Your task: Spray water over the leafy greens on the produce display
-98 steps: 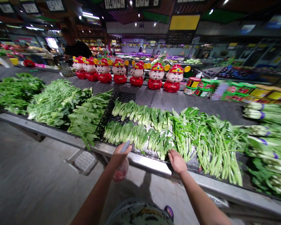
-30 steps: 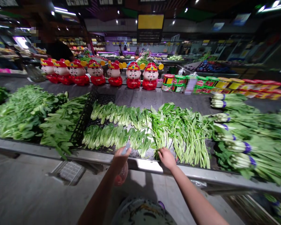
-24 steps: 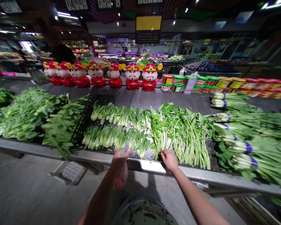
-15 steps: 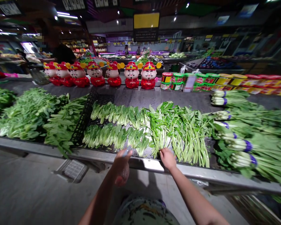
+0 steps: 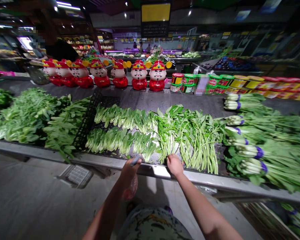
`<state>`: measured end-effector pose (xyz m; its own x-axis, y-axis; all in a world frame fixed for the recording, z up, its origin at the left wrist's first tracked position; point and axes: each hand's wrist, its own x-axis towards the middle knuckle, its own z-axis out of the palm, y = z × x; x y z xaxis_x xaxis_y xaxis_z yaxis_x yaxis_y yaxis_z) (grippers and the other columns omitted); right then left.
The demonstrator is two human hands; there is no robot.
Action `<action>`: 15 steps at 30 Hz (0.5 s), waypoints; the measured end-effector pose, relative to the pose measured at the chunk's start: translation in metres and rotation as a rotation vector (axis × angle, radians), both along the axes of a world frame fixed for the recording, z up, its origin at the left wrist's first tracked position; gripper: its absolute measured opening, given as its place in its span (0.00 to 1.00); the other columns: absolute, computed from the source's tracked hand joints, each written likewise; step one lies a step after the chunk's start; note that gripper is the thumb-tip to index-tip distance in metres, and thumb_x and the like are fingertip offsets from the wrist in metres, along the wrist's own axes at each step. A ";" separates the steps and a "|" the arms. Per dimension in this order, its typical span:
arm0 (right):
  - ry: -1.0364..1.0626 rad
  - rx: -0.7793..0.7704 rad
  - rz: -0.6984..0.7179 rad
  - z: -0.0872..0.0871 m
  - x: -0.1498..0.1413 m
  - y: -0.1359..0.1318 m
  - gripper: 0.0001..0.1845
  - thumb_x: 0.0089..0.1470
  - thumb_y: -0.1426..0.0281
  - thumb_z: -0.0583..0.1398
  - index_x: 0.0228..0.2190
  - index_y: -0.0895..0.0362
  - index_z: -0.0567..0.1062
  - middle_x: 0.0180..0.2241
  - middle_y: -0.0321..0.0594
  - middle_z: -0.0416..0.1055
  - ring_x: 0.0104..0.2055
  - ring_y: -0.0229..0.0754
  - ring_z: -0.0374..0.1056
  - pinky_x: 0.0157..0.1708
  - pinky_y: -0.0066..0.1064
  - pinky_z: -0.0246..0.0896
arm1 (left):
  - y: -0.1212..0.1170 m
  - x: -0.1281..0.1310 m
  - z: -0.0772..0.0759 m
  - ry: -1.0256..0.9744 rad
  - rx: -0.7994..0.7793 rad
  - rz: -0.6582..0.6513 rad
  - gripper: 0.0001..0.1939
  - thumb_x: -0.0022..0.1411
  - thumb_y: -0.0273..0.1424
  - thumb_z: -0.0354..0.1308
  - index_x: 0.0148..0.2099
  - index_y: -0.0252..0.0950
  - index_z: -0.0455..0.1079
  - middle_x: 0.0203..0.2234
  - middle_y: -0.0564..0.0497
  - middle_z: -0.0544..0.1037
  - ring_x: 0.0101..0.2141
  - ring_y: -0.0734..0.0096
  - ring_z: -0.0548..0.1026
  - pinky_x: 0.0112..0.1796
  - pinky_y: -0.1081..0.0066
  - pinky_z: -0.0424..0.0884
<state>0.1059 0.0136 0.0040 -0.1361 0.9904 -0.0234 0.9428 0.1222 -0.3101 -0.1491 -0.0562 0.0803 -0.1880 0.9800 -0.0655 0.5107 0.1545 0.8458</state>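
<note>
My left hand (image 5: 128, 170) is closed at the front edge of the vegetable stand, with a small grey object (image 5: 135, 160) showing at the thumb. Below the palm hangs a clear plastic bag (image 5: 131, 189), reddish inside. My right hand (image 5: 175, 164) has its fingers curled at the metal edge, by the lower stem ends of the long-stemmed leafy greens (image 5: 198, 146); whether it pinches a stem is hidden. Between and beyond the hands, two rows of small bok choy (image 5: 125, 141) lie on a perforated mat.
A black crate wall (image 5: 83, 128) divides off more leafy greens (image 5: 22, 116) at left. Bundles with purple bands (image 5: 252, 151) lie at right. Red figurine jars (image 5: 157, 76) and stacked tins (image 5: 225, 81) line the back. A grey basket (image 5: 76, 176) sits below; a person (image 5: 62, 48) stands beyond.
The view has shifted slightly, so the stand appears a little higher and further left. Both hands keep nearly the same places at the stand's edge.
</note>
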 end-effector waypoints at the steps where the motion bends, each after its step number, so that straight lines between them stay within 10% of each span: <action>1: 0.002 -0.007 -0.006 0.000 0.000 0.000 0.18 0.60 0.68 0.46 0.35 0.59 0.74 0.36 0.46 0.69 0.42 0.42 0.63 0.44 0.28 0.51 | -0.001 0.000 -0.001 -0.013 0.010 -0.018 0.15 0.55 0.42 0.51 0.27 0.35 0.69 0.22 0.52 0.73 0.28 0.69 0.70 0.33 0.70 0.65; 15: -0.011 0.008 -0.006 0.002 0.000 -0.002 0.17 0.59 0.68 0.47 0.34 0.59 0.74 0.36 0.45 0.69 0.40 0.41 0.63 0.42 0.27 0.52 | -0.011 0.022 -0.002 -0.052 0.008 -0.026 0.15 0.55 0.41 0.52 0.29 0.35 0.70 0.25 0.50 0.75 0.28 0.69 0.71 0.33 0.71 0.66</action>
<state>0.1060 0.0118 0.0063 -0.1302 0.9913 -0.0165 0.9467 0.1194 -0.2991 -0.1267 -0.0672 0.0780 -0.1595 0.9850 -0.0664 0.4701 0.1349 0.8722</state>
